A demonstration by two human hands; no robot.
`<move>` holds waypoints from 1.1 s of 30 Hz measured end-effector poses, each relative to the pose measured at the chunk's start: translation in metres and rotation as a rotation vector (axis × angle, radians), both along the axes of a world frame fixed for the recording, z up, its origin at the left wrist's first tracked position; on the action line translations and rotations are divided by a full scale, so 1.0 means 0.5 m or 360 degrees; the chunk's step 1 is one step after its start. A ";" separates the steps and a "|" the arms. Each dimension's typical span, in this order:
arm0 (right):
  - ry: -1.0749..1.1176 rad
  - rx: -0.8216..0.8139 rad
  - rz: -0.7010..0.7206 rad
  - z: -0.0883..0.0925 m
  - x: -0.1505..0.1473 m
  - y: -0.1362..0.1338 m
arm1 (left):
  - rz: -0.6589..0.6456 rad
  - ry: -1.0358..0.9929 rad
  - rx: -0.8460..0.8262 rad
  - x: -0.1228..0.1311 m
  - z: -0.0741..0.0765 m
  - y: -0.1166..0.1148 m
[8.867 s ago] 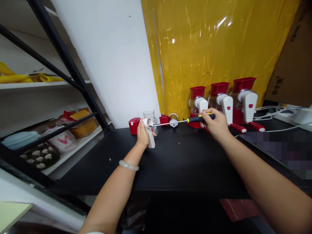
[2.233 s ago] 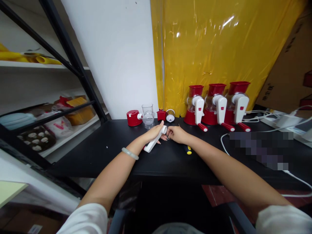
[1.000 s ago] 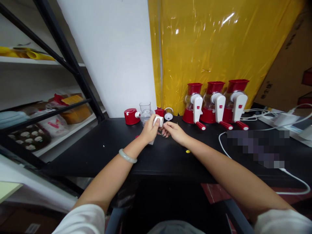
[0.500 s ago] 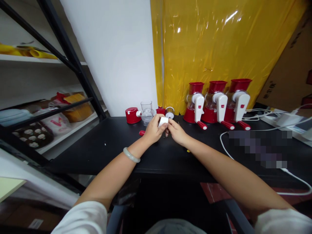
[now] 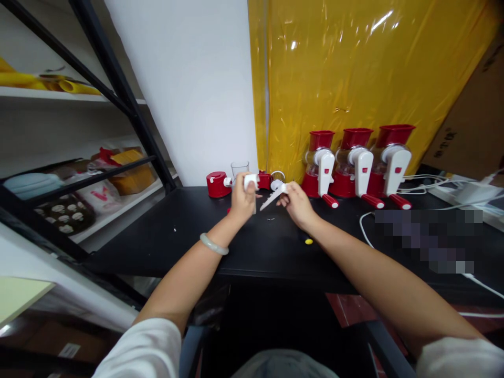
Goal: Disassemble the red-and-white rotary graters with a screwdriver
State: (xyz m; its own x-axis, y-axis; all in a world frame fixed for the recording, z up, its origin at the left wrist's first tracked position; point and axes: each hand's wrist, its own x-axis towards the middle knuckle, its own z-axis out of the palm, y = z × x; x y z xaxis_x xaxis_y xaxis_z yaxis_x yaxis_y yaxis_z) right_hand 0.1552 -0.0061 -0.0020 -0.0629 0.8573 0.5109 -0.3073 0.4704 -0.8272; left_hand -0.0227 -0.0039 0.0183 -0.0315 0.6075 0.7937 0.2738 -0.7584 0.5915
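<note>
My left hand [image 5: 241, 202] grips a white plastic crank-arm shell [image 5: 251, 181], held upright above the black table [image 5: 189, 252]. In my right hand [image 5: 300, 209] is a thin white crank-arm cover [image 5: 272, 198], pinched at its upper end and slanting down to the left, with small pegs along its edge. A gap separates the two white pieces. Below them lie a few tiny metal bits [image 5: 270, 219], too small to name. Behind my hands stand a red grinder base [image 5: 218, 185], a partly hidden clear housing [image 5: 240, 168], a red part [image 5: 265, 181] and a round metal-and-white drum [image 5: 277, 185].
Three assembled red-and-white rotary graters [image 5: 322, 163] stand at the back right. A yellow-tipped object [image 5: 308, 241] lies under my right wrist. White cables [image 5: 368, 239] and a power strip [image 5: 472, 191] are at the right; a black-framed shelf [image 5: 134, 121] borders the left.
My hands have moved apart. The white pieces, close together before, are now separate, one in each hand. The tiny metal bits and the yellow tip show more clearly.
</note>
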 end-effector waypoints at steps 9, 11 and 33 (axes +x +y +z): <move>0.0074 -0.0035 0.0065 0.004 0.039 0.021 | -0.0100 -0.0463 -0.0667 -0.045 0.018 0.033; 0.0004 -0.0041 0.0066 -0.001 0.034 0.020 | -0.0236 -0.0377 -0.0814 -0.035 0.026 0.017; -0.0912 0.0765 -0.0868 0.006 0.054 -0.004 | -0.0615 0.0192 -0.1374 -0.022 0.010 0.006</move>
